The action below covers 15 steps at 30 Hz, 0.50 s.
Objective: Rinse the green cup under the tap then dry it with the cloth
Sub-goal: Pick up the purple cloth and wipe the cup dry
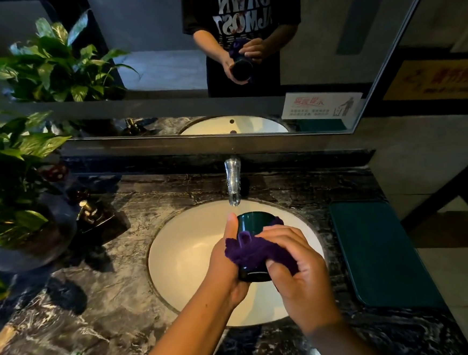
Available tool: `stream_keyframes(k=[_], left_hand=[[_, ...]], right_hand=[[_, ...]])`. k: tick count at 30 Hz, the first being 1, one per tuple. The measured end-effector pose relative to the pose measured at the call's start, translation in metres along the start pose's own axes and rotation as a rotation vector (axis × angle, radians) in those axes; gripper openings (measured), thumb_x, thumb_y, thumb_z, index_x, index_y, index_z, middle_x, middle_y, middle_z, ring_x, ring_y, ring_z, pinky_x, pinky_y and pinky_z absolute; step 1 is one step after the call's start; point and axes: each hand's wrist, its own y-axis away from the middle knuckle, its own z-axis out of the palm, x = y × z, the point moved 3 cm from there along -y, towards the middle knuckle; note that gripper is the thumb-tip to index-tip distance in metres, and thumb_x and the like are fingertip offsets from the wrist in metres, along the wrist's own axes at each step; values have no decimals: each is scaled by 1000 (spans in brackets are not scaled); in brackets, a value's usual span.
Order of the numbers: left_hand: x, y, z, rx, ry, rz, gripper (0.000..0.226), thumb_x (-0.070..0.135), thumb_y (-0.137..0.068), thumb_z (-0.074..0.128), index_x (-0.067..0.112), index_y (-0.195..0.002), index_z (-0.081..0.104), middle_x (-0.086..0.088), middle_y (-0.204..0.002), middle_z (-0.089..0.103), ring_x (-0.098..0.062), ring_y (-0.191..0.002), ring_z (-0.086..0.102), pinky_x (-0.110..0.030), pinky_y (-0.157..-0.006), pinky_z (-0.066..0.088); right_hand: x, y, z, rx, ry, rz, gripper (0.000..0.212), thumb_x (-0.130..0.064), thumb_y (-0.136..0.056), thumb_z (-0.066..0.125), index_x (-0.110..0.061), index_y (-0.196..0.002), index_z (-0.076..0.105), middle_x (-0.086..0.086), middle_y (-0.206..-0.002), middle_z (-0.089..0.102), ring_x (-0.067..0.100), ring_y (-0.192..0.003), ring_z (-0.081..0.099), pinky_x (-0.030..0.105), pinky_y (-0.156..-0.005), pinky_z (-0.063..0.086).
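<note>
The dark green cup (254,222) is held on its side above the white sink (189,262), mouth pointing away from me toward the tap (233,181). My left hand (228,261) grips the cup's left side, thumb along its wall. A purple cloth (257,252) is draped over the cup's upper side. My right hand (296,270) presses the cloth against the cup. No water is seen running from the tap. The cup's right side is hidden by cloth and hand.
A dark marble counter (103,305) surrounds the sink. A green tray (381,252) lies at the right. Potted plants (6,178) and a small brass dispenser (85,208) stand at the left. A mirror (163,71) behind the tap reflects me.
</note>
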Motion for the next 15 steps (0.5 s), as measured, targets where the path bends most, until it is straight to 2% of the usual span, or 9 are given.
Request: stream_keyframes(k=[2,4,6,9,10,12,15], left_hand=[[0,1,1,1,6,14,61,58,-97,41,6,-101,71,-14,-84,77,-22,-74,76,-34,-68,60],[-1,2,2,15,20,37,61,59,-94,42,5,-102,70,-15,-86,77,-22,-77,76,-35,-72,60],[-1,3,2,32,44,46,65,61,-88,43,5,-104,70,-18,-92,77,-26,-85,75,-41,-83,58],[0,4,-1,27,93,-22,67,60,-96,39,5,-121,68,-26,-117,72,-37,-113,68,-53,-106,48],[1,4,-4,18,109,-48,62,56,-97,41,6,-124,67,-28,-122,69,-38,-118,65,-55,-110,45],[4,5,-8,-31,149,-81,52,46,-98,44,7,-121,70,-26,-124,69,-37,-114,66,-55,-106,46],[7,7,-12,-118,202,-94,47,43,-93,51,9,-109,80,-19,-117,74,-31,-102,74,-47,-94,50]], right_hand=[[2,-3,0,4,-13,15,33,-20,-83,52,-23,-108,73,-18,-113,68,12,-119,62,16,-102,46],[3,-6,0,-6,-7,15,33,-20,-84,53,-24,-110,72,-19,-115,67,12,-120,62,16,-103,46],[4,-9,-1,-9,-3,13,33,-20,-85,53,-26,-112,72,-18,-117,67,11,-121,62,18,-104,46],[3,-12,-3,8,-36,64,34,-21,-86,56,-30,-114,71,-17,-117,69,10,-119,64,17,-100,50],[4,-13,-4,28,-89,125,33,-20,-87,58,-28,-116,72,-13,-116,72,11,-115,66,19,-96,53],[7,-12,-6,80,-230,269,31,-13,-91,59,-24,-114,75,-4,-111,76,14,-107,71,26,-87,59],[12,-12,-11,204,-388,427,27,-7,-97,59,-24,-100,79,3,-99,78,25,-96,72,42,-84,57]])
